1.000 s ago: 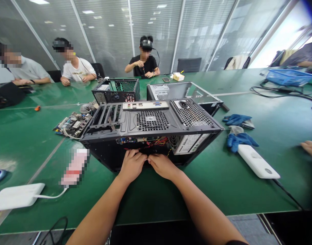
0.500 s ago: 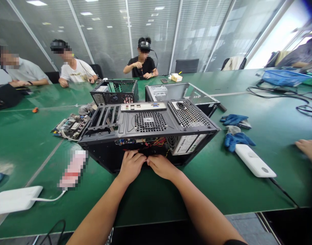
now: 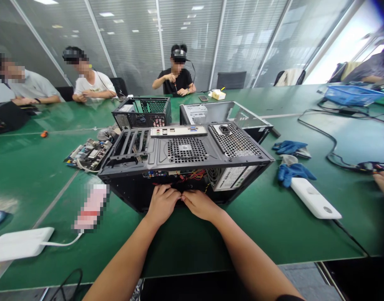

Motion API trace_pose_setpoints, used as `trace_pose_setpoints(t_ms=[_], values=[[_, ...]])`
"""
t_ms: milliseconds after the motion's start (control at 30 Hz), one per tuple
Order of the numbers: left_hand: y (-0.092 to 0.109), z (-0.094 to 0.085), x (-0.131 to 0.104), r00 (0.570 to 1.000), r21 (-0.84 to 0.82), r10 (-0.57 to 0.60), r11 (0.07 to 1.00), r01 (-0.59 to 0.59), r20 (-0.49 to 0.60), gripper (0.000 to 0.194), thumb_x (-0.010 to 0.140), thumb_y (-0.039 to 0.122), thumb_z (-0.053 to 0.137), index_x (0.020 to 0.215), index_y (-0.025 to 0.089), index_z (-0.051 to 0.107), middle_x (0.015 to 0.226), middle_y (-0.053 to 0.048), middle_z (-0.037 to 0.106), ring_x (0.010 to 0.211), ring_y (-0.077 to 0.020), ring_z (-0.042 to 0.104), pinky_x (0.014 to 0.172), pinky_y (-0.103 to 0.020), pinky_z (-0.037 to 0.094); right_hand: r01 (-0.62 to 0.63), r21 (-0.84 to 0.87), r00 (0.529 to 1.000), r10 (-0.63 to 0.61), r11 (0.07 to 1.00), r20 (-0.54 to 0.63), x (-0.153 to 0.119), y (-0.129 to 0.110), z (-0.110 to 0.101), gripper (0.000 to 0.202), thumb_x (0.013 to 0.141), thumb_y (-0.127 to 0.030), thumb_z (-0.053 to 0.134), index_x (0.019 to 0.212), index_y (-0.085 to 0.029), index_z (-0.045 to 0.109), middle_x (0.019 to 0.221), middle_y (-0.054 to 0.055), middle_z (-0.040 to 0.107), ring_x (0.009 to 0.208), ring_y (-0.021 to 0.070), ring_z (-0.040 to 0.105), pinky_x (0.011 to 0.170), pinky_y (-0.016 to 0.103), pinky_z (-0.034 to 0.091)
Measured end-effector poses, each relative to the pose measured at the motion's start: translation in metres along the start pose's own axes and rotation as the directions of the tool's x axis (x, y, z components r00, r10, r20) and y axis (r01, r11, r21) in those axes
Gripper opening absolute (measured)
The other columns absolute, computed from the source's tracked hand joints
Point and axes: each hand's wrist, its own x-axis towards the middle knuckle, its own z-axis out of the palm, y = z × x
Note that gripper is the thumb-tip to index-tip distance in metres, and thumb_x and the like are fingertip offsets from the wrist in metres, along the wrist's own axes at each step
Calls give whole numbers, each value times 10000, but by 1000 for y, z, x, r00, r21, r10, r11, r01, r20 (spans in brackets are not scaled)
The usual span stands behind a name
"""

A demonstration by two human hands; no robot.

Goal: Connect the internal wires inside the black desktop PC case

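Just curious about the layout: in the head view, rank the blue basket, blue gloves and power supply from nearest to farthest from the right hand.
1. Power supply: in the computer case.
2. Blue gloves: right of the computer case.
3. Blue basket: back, far right.

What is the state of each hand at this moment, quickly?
Left hand: fingers curled, at the open side of the computer case; grip cannot be told.
Right hand: curled, close beside the left; anything held is hidden.

The black computer case (image 3: 186,165) stands rear panel up, near side open
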Motion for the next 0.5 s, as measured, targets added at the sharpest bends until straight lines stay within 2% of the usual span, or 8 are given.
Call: trace_pose_setpoints(t_ms=[333, 500], values=[[2, 0, 1, 998, -8, -21, 1000, 21, 66, 160, 948, 186, 541, 897, 233, 684, 875, -22, 720, 1012, -240, 547, 856, -392, 362, -12, -7, 1000, 12, 1000, 8, -1, 0, -1, 222, 977, -152, 448, 929, -178, 663, 930, 61, 702, 831, 165, 638, 694, 257, 377], [1, 0, 0, 999, -22, -15, 1000, 16, 29, 169, 961, 203, 530, 905, 227, 688, 882, -21, 722, 988, -237, 540, 865, -388, 364, -8, 2, 1000, 8, 1000, 7, -2, 0, -2, 217, 970, -140, 451, 937, -180, 662, 943, 56, 707, 841, 163, 643, 713, 255, 384]])
